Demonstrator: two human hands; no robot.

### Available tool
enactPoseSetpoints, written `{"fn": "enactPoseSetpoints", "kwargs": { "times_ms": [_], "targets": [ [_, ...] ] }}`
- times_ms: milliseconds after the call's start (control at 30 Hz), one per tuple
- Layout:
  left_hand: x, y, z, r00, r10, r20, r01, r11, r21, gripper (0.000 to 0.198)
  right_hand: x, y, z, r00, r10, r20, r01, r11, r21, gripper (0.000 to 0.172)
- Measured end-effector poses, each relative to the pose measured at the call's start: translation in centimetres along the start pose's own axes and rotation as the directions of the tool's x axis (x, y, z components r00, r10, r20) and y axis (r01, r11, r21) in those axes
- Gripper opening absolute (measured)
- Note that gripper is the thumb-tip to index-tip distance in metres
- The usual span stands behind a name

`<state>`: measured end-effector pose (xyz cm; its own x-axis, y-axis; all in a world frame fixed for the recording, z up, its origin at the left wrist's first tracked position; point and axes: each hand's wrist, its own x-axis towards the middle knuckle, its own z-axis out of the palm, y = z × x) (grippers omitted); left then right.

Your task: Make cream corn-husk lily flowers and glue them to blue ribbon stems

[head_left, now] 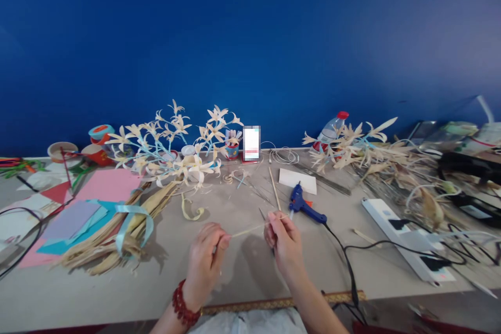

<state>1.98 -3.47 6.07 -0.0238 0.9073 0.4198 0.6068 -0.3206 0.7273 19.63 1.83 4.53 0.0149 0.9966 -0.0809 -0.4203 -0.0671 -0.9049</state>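
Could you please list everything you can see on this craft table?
Strand: one, pale, pinched between both hands.
Glue gun: one, blue, right of the hands.
Power strip: one, white, table's right side.
Bottle: one, clear, red cap, back.
Flower sprays: several, cream, back left of centre.
Leaf bundle: one, tan, ribbon-tied, left of the hands.
Paper sheets: several, pink, purple, blue, far left.
Card: one, white, behind the glue gun.
Table: one, grey, beneath everything.
Bracelet: one, red, left wrist.
Left hand: pinching the strand's left end.
Right hand: pinching its right end.

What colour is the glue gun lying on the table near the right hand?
The glue gun is blue; it shows best in the head view.
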Motion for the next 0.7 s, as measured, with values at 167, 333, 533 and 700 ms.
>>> {"fn": "enactPoseSetpoints", "kwargs": {
  "times_ms": [167, 333, 533, 700],
  "targets": [
    [-0.6, -0.8, -0.2, 0.995, -0.088, -0.05, 0.087, 0.996, -0.034, 0.012, 0.1, -0.4, -0.2, 0.998, -0.012, 0.065, 0.014, 1.0, -0.022, 0.038],
    [-0.9, -1.7, -0.5, 0.984, -0.163, -0.074, 0.154, 0.982, -0.106, 0.005, 0.2, -1.2, -0.4, 0.988, -0.045, 0.147, 0.068, 0.986, -0.152, 0.032],
    [-0.2, -1.4, -1.2, 0.995, 0.006, -0.097, -0.02, 0.989, -0.144, 0.007, 0.4, -1.4, -0.6, 0.993, 0.001, 0.122, 0.022, 0.981, -0.191, 0.047],
    [0.0, -1.1, -1.5, 0.986, 0.138, -0.096, -0.147, 0.985, -0.086, 0.015, 0.6, -1.0, -0.7, 0.995, -0.012, 0.101, 0.032, 0.98, -0.198, 0.064]
  ]
}}
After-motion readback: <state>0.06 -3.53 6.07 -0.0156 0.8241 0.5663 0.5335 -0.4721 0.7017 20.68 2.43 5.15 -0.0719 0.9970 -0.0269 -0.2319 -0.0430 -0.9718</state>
